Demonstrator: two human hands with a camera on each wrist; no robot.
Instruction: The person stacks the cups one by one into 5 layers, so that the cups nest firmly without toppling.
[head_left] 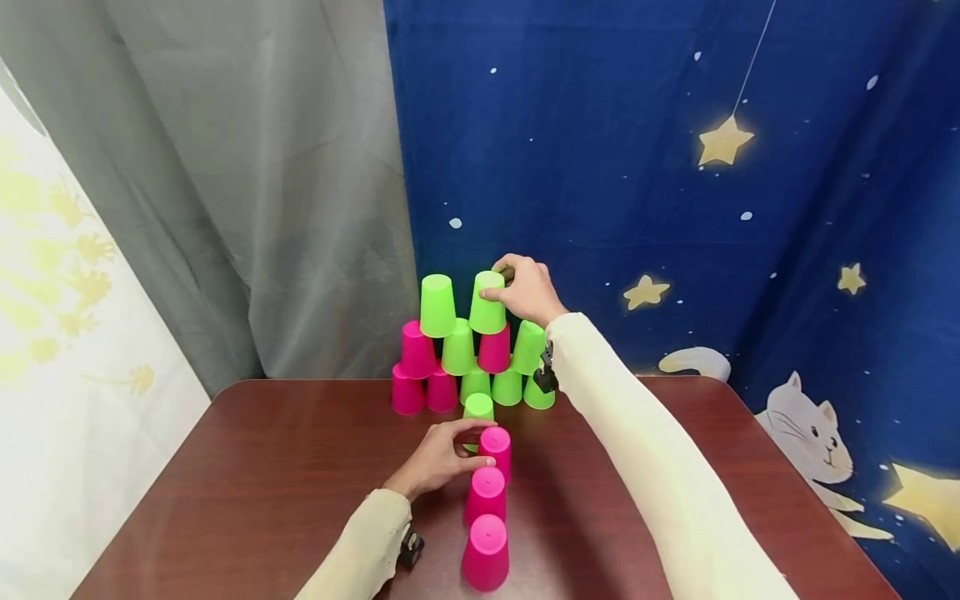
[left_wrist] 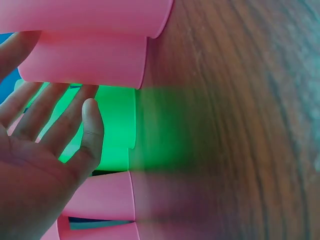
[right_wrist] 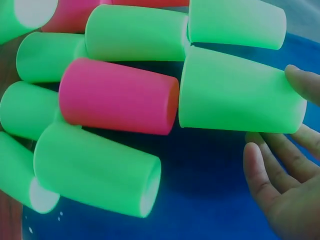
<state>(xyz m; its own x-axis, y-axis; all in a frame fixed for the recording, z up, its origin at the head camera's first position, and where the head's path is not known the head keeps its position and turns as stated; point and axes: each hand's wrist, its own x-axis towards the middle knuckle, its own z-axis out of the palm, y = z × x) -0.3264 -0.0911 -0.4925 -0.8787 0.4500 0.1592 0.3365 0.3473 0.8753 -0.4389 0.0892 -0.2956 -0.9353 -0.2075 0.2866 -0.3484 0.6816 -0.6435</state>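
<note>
At far left, a white curtain (head_left: 67, 350) is hung beside a gray curtain (head_left: 315, 208). On the tabletop (head_left: 247, 475), the left hand (head_left: 435, 458) is positioned at a pink cup (head_left: 497, 450), its thumb and fingers extended on either side; whether that cup is gripped cannot be told, since the fingertips are partly hidden. The cup is placed second in a line of inverted cups: a green cup (head_left: 478, 406) is set behind it and two pink cups (head_left: 486, 554) are set in front. Beyond the line, inverted pink and green cups are stacked in a three-row pyramid (head_left: 457, 350). In its top row, a left-hand green cup (head_left: 437, 306) is seated; to its right, an upper green cup (head_left: 487, 312) is pinched between thumb and fingers of the right hand (head_left: 528, 293). At right, a blue curtain (head_left: 585, 167) is printed with stars and a cat (head_left: 810, 433).
</note>
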